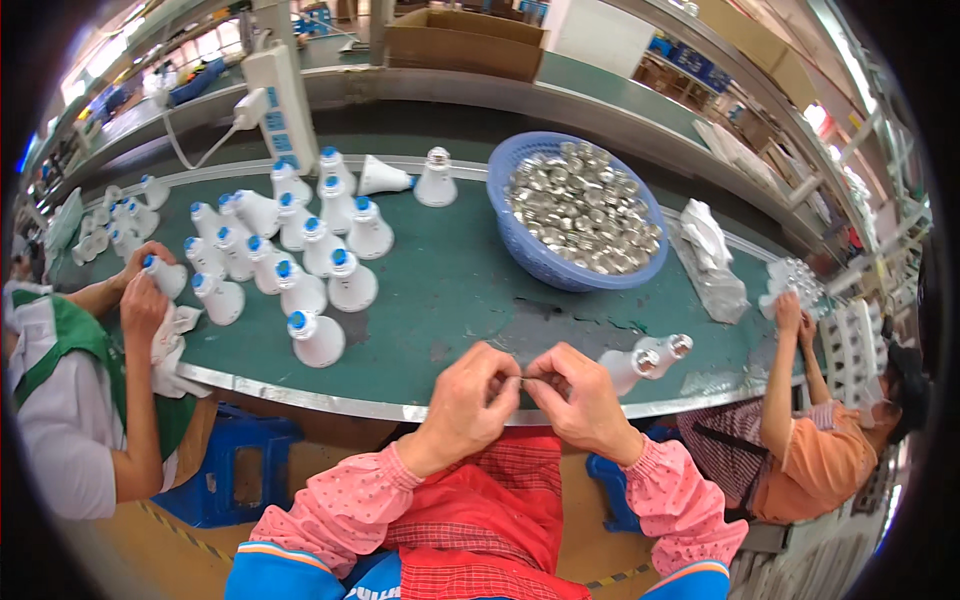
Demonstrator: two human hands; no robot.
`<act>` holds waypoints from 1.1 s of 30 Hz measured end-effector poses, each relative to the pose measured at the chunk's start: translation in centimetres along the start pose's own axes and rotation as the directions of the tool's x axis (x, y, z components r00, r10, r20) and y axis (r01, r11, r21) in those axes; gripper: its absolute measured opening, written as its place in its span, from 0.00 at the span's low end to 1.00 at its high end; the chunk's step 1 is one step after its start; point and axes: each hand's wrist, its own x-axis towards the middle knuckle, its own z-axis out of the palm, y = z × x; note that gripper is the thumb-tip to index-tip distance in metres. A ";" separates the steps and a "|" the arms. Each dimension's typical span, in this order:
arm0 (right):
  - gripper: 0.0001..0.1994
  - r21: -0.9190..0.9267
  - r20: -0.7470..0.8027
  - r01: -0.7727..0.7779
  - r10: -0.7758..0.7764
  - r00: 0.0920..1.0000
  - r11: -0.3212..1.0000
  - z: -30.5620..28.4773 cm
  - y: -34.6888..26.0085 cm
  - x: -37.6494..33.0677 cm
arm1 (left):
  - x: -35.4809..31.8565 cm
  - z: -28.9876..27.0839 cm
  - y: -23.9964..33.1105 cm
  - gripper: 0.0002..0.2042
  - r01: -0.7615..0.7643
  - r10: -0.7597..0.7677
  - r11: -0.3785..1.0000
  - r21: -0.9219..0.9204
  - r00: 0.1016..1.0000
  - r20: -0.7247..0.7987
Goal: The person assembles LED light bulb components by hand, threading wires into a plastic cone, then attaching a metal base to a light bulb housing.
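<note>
My left hand [475, 392] and my right hand [577, 396] meet over the table's near edge, thumbs and forefingers pinched together. Something tiny seems to be between the fingertips, too small to name. Just right of my right hand stand two white bulb bodies [622, 370] with silvery metal caps on top. To the left, several white cone-shaped bulb bodies with blue tops [317, 340] stand in loose rows. Beyond my hands, a blue plastic basket [520, 250] holds a heap of silvery metal screw caps [585, 205].
The green table [430, 300] has a metal edge. A co-worker at left holds a bulb body [165, 277]; another at right handles small parts [790, 280]. A clear plastic bag [715, 280] lies right of the basket. Behind stand a power strip [278, 110] and cardboard box [465, 45].
</note>
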 end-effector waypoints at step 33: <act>0.04 0.437 -0.059 -0.378 0.445 0.893 0.816 0.6 -1.7 -3.9 | -1.7 2.1 1.0 0.11 -0.208 0.214 0.977 0.056 0.966 -0.144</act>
